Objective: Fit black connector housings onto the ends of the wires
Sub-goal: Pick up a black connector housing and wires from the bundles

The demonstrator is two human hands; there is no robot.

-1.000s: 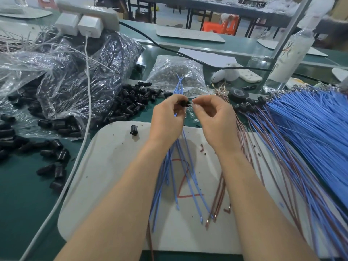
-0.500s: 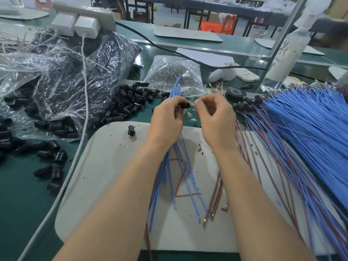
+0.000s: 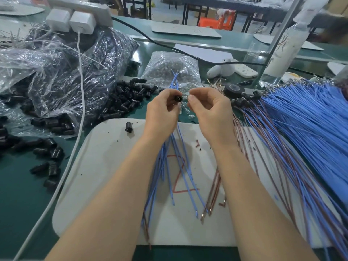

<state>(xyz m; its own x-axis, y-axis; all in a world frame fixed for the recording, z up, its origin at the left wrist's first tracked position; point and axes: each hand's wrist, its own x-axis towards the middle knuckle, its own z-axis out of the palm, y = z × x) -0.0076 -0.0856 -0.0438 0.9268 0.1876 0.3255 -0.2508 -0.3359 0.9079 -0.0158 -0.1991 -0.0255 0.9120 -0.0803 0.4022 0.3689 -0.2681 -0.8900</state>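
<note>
My left hand (image 3: 162, 113) pinches a small black connector housing (image 3: 178, 98) and also holds a bunch of blue wires (image 3: 174, 84) that runs up past the fingers and down under the palm. Just to the right, my right hand (image 3: 208, 110) pinches a thin wire end (image 3: 185, 94) pointed at the housing's open face, a small gap apart. A loose housing (image 3: 128, 127) lies on the white board (image 3: 105, 166). A pile of black housings (image 3: 126, 99) lies behind the board. Blue and brown wires (image 3: 188, 185) trail across the board.
A big fan of blue and brown wires (image 3: 301, 132) covers the right side. Clear plastic bags (image 3: 62, 80) with housings fill the left, more housings (image 3: 49, 157) lie loose on the green mat. A white cable (image 3: 81, 91), a bag of small parts (image 3: 169, 68), a tape roll (image 3: 234, 90) and a bottle (image 3: 282, 53) stand behind.
Both hands stay together above the board. The right fingers have drawn slightly away from the housing, and a small gap shows between them now.
</note>
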